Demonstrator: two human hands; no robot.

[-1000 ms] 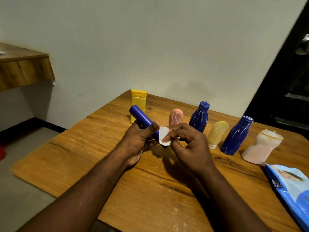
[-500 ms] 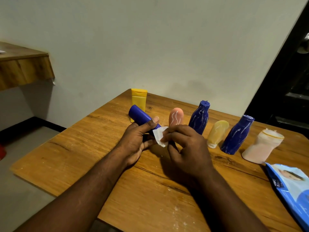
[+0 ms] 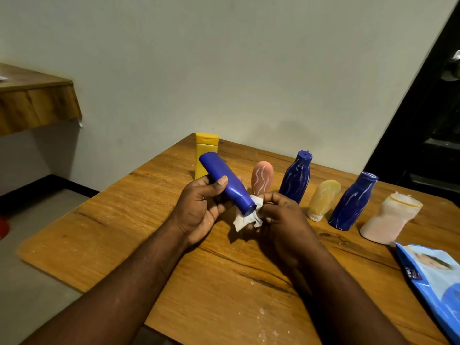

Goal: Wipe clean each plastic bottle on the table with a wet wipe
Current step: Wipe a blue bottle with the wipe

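Observation:
My left hand [image 3: 199, 210] grips a plain blue bottle [image 3: 224, 181], tilted with its narrow cap end pointing down to the right. My right hand [image 3: 281, 217] pinches a crumpled white wet wipe [image 3: 247, 218] against that cap end. Behind my hands a row of bottles stands on the wooden table [image 3: 224, 282]: a yellow bottle [image 3: 205, 150], a pink tube [image 3: 261, 179] with white streaks, a streaked blue bottle [image 3: 297, 176], a pale yellow tube [image 3: 323, 201], a second streaked blue bottle [image 3: 353, 201] and a pinkish-white bottle [image 3: 388, 220].
A blue wet-wipe pack [image 3: 434, 282] lies at the table's right edge. A wooden shelf [image 3: 34, 103] juts from the wall at the left. The grey wall runs close behind the bottle row; a dark doorway [image 3: 428, 108] is at the right.
The blue bottle has slid up through my left hand, baring its cap end. The wipe has moved down from the body to that end and hangs looser.

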